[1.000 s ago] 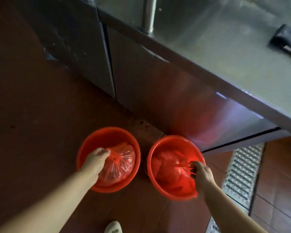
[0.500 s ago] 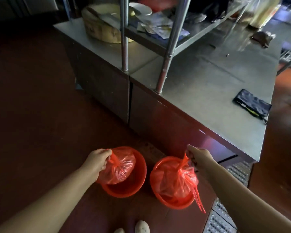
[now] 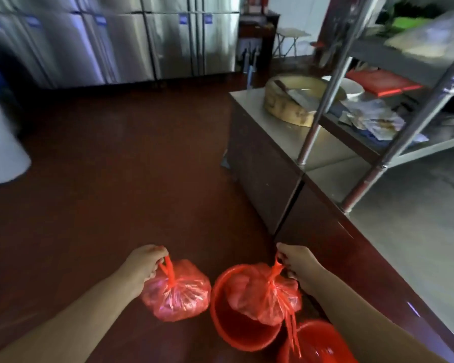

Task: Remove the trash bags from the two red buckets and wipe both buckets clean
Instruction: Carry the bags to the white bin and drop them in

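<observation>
Here, hands (image 3: 220,263) gripping bags (image 3: 177,293), counter edge (image 3: 288,200) rightward

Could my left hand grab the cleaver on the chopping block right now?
Probably not: the left hand grips a red trash bag, and the cleaver lies far off on the chopping block.

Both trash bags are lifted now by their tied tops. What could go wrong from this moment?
1. The right hand pinches only the thin knot of the right bag; its grip could slip, or the plastic could tear and spill.
2. That bag's long loose tie ends trail over the nearer bucket and might snag its rim.
3. The left bag, held by the left hand, hangs over bare floor, so any leak may dirty it.
</observation>
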A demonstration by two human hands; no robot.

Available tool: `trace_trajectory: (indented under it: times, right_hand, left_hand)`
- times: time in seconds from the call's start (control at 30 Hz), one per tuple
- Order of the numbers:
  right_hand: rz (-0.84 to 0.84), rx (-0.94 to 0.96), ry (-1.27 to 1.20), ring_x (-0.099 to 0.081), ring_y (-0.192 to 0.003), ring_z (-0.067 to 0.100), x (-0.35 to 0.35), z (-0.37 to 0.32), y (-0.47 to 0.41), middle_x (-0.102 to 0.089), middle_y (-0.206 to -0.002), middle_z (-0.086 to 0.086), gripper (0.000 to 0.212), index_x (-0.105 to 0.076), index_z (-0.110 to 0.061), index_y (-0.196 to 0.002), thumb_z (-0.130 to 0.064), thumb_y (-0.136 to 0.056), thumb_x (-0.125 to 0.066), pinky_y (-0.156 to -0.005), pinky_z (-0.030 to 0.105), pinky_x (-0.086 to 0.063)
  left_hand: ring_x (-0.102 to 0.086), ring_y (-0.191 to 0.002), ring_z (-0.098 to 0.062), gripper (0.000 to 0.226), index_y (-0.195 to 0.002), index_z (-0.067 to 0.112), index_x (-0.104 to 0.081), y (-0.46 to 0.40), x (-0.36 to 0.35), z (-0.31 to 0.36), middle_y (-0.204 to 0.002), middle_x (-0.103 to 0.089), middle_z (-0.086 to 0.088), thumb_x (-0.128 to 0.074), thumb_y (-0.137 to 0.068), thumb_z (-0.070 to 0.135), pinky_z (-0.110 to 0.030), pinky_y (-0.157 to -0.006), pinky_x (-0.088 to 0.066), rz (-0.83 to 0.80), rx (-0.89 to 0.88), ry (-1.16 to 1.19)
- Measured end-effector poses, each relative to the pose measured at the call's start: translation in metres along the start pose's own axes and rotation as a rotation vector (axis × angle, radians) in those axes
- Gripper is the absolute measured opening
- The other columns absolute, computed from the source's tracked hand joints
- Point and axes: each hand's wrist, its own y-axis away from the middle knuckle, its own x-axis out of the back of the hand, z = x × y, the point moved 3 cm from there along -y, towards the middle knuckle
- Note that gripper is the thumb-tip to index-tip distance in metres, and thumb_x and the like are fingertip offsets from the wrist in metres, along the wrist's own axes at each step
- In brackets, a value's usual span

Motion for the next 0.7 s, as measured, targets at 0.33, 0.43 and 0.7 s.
trace_trajectory:
  times: [0.33,0.43,0.7]
  right_hand:
    - [-0.109,0.107,0.212,-0.035,-0.035,0.009,-0.211,-0.119,-0.035,-0.044,-0.041,-0.003,0.035,-0.052,-0.014,-0.058,-0.025,-0.090,-0.060,-0.042,0.021,-0.027]
    - [-0.120,0.134,0.252,-0.036,-0.043,0.013,-0.289,-0.153,-0.051,-0.044,-0.044,-0.002,0.034,-0.054,-0.013,-0.059,-0.026,-0.090,-0.060,-0.047,0.024,-0.028]
    - [-0.226,0.192,0.279,-0.035,-0.042,0.012,-0.491,-0.235,-0.077,-0.044,-0.042,-0.004,0.031,-0.053,-0.013,-0.063,-0.022,-0.093,-0.057,-0.045,0.025,-0.028]
  left_hand:
    - [-0.031,-0.033,-0.004,0.022,-0.066,0.008,-0.053,-0.058,0.180,0.026,-0.055,-0.040,-0.004,-0.055,-0.088,0.003,-0.016,-0.039,-0.024,0.203,-0.013,0.147]
    - [-0.034,-0.040,-0.009,0.022,-0.066,0.007,-0.055,-0.092,0.242,0.039,-0.052,-0.042,-0.003,-0.056,-0.088,0.003,-0.018,-0.039,-0.025,0.220,-0.013,0.154]
    - [-0.041,-0.041,-0.012,0.020,-0.066,0.004,-0.060,-0.188,0.388,0.087,-0.047,-0.048,-0.002,-0.060,-0.086,0.002,-0.023,-0.046,-0.033,0.257,-0.016,0.120]
